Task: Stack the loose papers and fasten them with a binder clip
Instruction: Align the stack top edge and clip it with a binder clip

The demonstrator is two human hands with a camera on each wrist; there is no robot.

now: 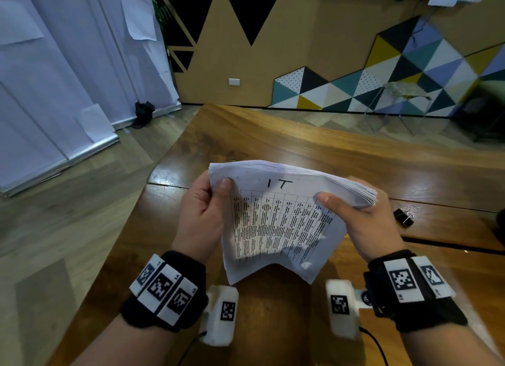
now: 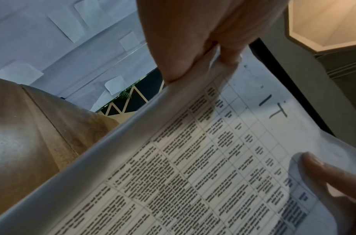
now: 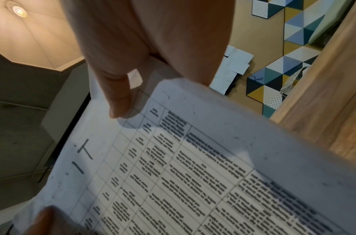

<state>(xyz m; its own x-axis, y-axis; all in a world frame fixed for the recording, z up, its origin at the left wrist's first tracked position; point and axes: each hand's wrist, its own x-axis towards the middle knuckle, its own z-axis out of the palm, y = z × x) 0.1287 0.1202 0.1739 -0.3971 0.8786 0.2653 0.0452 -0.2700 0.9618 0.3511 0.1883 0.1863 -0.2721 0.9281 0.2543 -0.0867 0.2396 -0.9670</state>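
While the left hand (image 1: 203, 215) pinches the left edge of the paper stack (image 1: 276, 223) with its thumb on top, the sheets hang bowed above the wooden table (image 1: 273, 136), a printed table and the handwritten letters "IT" facing up. At the stack's fanned right corner, the right hand (image 1: 363, 223) grips it likewise. Further right, a black binder clip (image 1: 404, 216) lies on the table, apart from both hands.

Head view downward over table (image 1: 300, 147), wrist views close, upward — all share the papers (image 1: 276, 220).
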